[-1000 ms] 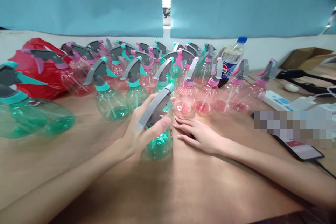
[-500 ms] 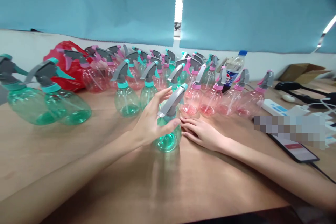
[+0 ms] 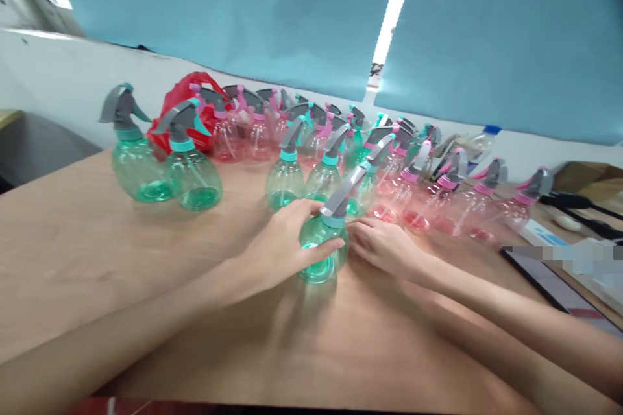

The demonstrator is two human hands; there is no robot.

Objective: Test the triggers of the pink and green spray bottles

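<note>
A green spray bottle [image 3: 323, 266] with a grey head stands on the wooden table in front of me. My left hand [image 3: 287, 246] is wrapped round its body from the left, the thumb across the front. Close by on the right side of this bottle is my right hand [image 3: 382, 245], its fingers curled; the fingertips are partly hidden, so what they hold, if anything, does not show. Behind the hands stand green bottles [image 3: 285, 183] and a row of pink bottles [image 3: 452, 207].
Two green bottles [image 3: 195, 178] stand at the left, near a red plastic bag [image 3: 187, 94]. Several more spray bottles are crowded at the back. On the right lie a phone [image 3: 549, 279], a white power strip [image 3: 548, 233], black straps and a cardboard box [image 3: 588, 178].
The view has turned left and tilted. My left hand has closed round the green bottle, where it was open beside it. The fingers of my right hand have curled in.
</note>
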